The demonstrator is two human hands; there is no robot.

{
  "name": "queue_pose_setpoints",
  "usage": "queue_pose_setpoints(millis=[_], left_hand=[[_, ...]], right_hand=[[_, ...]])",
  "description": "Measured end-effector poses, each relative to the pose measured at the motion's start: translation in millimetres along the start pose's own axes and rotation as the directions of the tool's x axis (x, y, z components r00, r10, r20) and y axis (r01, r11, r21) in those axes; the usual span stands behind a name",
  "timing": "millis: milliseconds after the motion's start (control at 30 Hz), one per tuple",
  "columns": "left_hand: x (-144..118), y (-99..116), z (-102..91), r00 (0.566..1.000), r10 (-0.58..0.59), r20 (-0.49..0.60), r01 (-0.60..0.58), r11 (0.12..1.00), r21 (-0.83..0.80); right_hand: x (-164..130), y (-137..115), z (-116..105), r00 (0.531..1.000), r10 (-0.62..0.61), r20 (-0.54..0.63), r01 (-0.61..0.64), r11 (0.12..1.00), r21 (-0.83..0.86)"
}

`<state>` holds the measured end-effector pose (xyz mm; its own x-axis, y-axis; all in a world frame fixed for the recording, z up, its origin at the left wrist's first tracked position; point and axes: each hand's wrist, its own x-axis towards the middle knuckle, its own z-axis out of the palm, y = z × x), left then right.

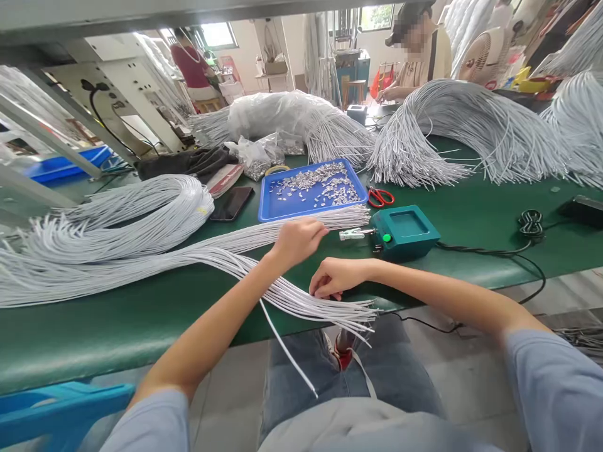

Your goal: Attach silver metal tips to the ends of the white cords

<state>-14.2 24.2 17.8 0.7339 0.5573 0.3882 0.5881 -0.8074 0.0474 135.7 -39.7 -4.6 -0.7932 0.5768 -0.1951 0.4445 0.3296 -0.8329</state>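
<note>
My left hand is closed in a pinch over the upper bundle of white cables, its fingertips pointing at the small metal clip of a green box-shaped device. Whatever sits in that pinch is too small to make out. My right hand is curled, with thumb and forefinger together at the edge of the lower bundle of white cables; whether a cable is between them is hidden. One loose cable hangs over the table's front edge. Behind my hands lies a blue tray of small metal terminals.
Red-handled scissors lie between tray and device. A phone, a coiled cable bundle and bags of metal parts are left. Large cable bundles line the back. A co-worker sits opposite. A power cord runs right.
</note>
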Motion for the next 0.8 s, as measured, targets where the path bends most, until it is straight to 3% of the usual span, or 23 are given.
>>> queue_pose_setpoints(millis=[100, 233, 467, 800], left_hand=[[7.0, -16.9, 10.3, 0.977, -0.116, 0.180, 0.083, 0.980, 0.180], [7.1, -17.5, 19.8, 0.965, -0.121, 0.232, 0.061, 0.966, 0.250], [9.2, -7.2, 16.4, 0.954, -0.170, 0.248, 0.087, 0.946, 0.313], [6.1, -16.5, 18.2, 0.970, -0.133, 0.202, 0.075, 0.959, 0.272]], right_hand=[[-1.6, 1.7, 5.0, 0.999, 0.002, -0.049, 0.003, 0.994, 0.105], [-2.2, 2.9, 6.5, 0.995, 0.011, -0.095, 0.006, 0.985, 0.175], [-4.0, 2.6, 7.0, 0.993, -0.013, -0.117, 0.039, 0.974, 0.223], [-6.0, 2.7, 7.9, 0.994, -0.021, -0.108, 0.045, 0.974, 0.223]])
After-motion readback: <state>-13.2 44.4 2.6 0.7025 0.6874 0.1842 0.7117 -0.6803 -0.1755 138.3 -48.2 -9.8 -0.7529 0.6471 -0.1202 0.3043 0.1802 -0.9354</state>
